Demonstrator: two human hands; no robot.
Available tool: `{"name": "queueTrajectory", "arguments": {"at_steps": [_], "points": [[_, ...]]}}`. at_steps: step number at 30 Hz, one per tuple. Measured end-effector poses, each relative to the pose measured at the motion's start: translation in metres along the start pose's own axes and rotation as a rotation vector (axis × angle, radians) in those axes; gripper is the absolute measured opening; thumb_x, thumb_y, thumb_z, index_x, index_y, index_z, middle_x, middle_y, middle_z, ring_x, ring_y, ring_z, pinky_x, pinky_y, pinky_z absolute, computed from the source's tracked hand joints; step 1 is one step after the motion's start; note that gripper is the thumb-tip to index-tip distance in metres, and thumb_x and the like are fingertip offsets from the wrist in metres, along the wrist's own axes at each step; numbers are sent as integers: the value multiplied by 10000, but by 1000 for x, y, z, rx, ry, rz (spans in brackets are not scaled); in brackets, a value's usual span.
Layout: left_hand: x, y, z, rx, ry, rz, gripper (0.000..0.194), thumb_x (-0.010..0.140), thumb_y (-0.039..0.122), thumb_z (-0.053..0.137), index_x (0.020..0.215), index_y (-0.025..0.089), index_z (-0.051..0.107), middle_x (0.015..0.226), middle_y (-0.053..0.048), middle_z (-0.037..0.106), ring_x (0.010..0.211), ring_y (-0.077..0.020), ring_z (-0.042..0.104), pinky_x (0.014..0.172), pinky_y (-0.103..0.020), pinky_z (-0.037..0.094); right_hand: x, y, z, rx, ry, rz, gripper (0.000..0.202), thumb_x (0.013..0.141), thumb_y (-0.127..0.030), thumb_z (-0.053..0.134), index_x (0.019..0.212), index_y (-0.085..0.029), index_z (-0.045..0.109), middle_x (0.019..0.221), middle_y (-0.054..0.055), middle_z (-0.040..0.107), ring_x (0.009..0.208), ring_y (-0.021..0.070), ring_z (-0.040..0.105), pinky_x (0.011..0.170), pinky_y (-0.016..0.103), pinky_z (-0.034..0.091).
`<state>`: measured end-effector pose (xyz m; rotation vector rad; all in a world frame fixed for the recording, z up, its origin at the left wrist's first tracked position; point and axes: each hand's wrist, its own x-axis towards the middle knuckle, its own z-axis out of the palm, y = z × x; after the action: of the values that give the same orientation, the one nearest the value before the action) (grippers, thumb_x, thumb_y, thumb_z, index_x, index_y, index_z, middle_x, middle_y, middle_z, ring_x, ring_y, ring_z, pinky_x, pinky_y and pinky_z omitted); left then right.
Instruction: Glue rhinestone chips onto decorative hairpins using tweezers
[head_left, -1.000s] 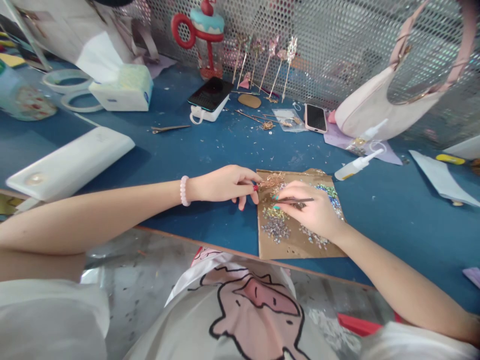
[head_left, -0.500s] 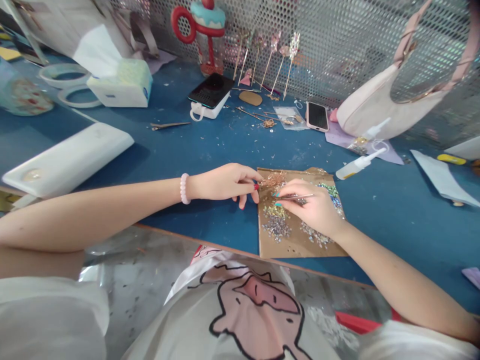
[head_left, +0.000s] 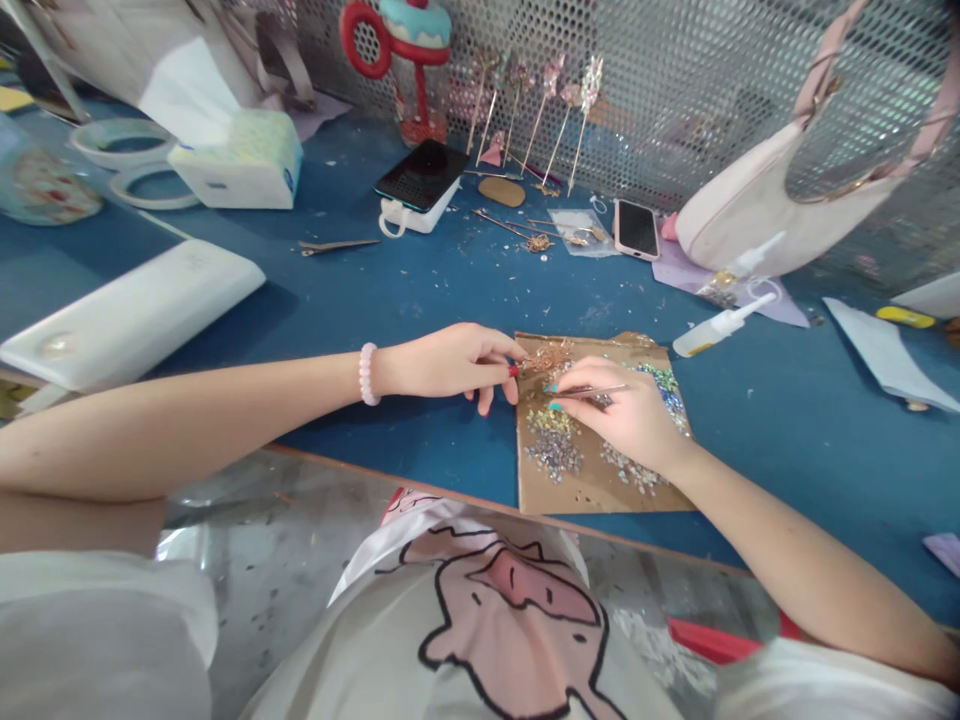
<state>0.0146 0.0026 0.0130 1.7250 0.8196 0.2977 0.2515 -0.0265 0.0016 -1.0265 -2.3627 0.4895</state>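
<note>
A brown cardboard sheet [head_left: 547,495] lies at the table's front edge, bearing small piles of coloured stones: yellow ones [head_left: 553,421], grey ones [head_left: 555,454], green and blue ones at the right. Over its middle, my right hand [head_left: 619,405] is closed on thin metal tweezers [head_left: 592,392], whose tips are near the fingertips and too small to make out. My left hand [head_left: 465,365] reaches the cardboard's left edge, fingers bent and a little apart, beside copper-coloured bits [head_left: 549,355]. Whether something tiny is between its fingertips cannot be seen.
On the blue table [head_left: 420,300] are a white box [head_left: 135,315], tissues [head_left: 244,160], tweezers [head_left: 339,246], a phone on a white block [head_left: 421,178], another phone [head_left: 636,230], a glue bottle [head_left: 720,326] and a handbag [head_left: 750,215]. Decorated sticks [head_left: 541,120] stand at the back.
The camera view has shifted very slightly. Both hands keep nearly the same place and pose, with the right hand still holding the tweezers.
</note>
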Motion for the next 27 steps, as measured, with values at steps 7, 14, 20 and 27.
{"name": "queueTrajectory", "arguments": {"at_steps": [7, 14, 20, 27], "points": [[1, -1, 0, 4, 0, -4, 364, 861, 160, 420, 1212, 98, 496, 919, -72, 696, 538, -86, 622, 481, -170, 458, 0, -1, 0, -7, -10, 10, 49, 822, -255, 608, 851, -219, 621, 834, 17, 630, 734, 126, 602, 676, 272, 476], [-1, 2, 0, -4, 1, 8, 326, 870, 163, 435, 1177, 84, 512, 914, -76, 700, 529, -84, 620, 472, -168, 461, -2, 0, 1, -6, 14, -1, 56, 813, -254, 619, 859, -222, 623, 863, 22, 644, 786, 138, 618, 707, 279, 485], [2, -2, 0, -38, 78, 3, 332, 868, 146, 440, 1191, 94, 498, 960, -87, 708, 525, -76, 635, 467, -154, 463, -1, -1, 0, -29, 1, 2, 54, 819, -259, 609, 854, -226, 630, 837, 21, 645, 749, 137, 611, 683, 283, 481], [3, -2, 1, -58, 94, -25, 359, 870, 145, 446, 1220, 81, 497, 1022, -102, 699, 538, -88, 654, 482, -167, 478, -2, -2, 2, -9, 10, -36, 67, 841, -273, 584, 860, -230, 631, 854, 22, 656, 776, 134, 620, 686, 274, 490]]}}
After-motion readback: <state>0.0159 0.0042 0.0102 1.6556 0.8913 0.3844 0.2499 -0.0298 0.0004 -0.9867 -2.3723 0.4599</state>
